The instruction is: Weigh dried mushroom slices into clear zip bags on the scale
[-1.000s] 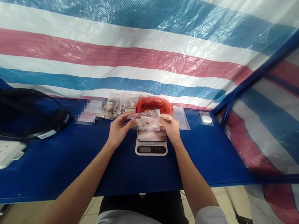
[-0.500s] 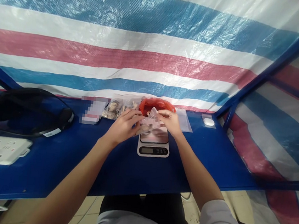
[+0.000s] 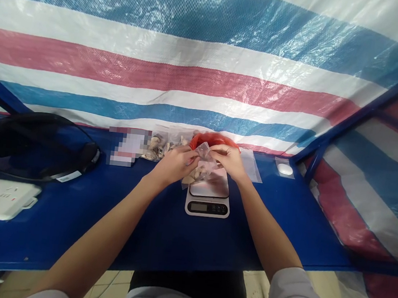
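Between my hands, a small clear plastic bag (image 3: 200,172) with pale dried slices in its lower part hangs over the kitchen scale (image 3: 207,206). My left hand (image 3: 178,163) pinches the bag's upper left edge, and my right hand (image 3: 229,160) pinches its upper right edge. The scale has a shiny plate and a dark display strip whose reading I cannot make out. Just behind my hands sits a red plastic bag (image 3: 217,139), partly hidden by them. Filled clear bags of dried slices (image 3: 153,148) lie left of it.
Flat empty clear bags (image 3: 253,166) lie right of my right hand, with a white mouse (image 3: 284,169) beyond. At left are a black headband-like object (image 3: 32,174), a white power strip (image 3: 0,198) and a blurred-out item (image 3: 128,147). Striped sheeting (image 3: 178,78) hangs behind the blue table (image 3: 147,238).
Both hands still hold the small bag; its lower part now hangs more openly, showing the slices. The view has shifted slightly.
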### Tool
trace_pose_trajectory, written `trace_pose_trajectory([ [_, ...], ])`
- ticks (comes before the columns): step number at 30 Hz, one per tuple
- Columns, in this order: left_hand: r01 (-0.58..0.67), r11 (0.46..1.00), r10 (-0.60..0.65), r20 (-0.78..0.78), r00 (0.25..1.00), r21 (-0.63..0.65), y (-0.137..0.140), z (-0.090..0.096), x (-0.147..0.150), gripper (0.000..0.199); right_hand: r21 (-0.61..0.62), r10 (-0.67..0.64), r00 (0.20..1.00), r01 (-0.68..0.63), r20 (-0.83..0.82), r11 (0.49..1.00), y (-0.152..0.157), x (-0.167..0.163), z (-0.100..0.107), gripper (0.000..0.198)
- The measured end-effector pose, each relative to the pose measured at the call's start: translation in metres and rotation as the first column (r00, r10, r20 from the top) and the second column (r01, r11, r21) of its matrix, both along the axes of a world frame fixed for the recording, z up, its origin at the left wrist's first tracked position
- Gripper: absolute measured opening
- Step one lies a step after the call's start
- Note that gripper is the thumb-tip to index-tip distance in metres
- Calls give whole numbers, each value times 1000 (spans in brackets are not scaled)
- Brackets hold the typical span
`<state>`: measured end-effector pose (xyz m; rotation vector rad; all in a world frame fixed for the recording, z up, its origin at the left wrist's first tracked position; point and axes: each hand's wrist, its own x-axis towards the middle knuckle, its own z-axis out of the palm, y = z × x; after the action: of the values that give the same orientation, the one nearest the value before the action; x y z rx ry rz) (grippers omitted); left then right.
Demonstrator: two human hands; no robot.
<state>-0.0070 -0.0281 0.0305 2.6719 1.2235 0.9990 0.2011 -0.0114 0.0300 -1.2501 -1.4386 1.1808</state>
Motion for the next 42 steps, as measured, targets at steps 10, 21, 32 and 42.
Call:
trace_pose_trajectory([
  [10,-87,871,247,278,928,-484,17,10,15,37,17,147,989,-146,-16,989,9,-3,6,30],
  [21,260,616,345,552,759,-744,30,-16,14,44,-132,232,973,-232,-15,964,12,3,11,34],
  [32,396,570,360,652,667,-720,28,-12,18,32,-175,245,969,-238,18,955,8,3,15,23],
  [42,342,592,331,608,722,-729,24,-8,19,37,-131,232,968,-219,96,967,8,1,14,10],
])
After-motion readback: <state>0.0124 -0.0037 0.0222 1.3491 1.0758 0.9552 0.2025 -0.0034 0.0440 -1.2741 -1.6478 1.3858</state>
